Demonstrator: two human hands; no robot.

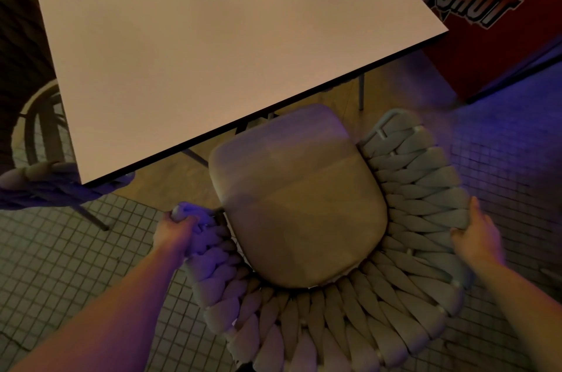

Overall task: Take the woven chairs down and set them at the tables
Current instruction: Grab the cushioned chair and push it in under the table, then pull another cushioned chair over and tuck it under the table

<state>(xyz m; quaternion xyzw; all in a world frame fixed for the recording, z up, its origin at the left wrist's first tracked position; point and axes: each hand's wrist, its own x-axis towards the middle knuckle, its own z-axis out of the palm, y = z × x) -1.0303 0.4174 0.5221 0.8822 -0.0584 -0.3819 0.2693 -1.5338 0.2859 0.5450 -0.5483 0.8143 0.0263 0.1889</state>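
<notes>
Chair with woven back stands on the tiled floor, between both hands. Left hand has its fingers closed around the left armrest; right hand grips the right rim. Beyond the fingers, the seat cushion points toward the table, its front edge near the table edge.

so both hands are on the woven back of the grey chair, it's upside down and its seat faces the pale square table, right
Not quite. The head view shows the grey woven chair upright, its tan padded seat cushion facing up. The rest holds: the left hand and the right hand each have a grip on the woven back, and the seat faces the pale square table.
</notes>
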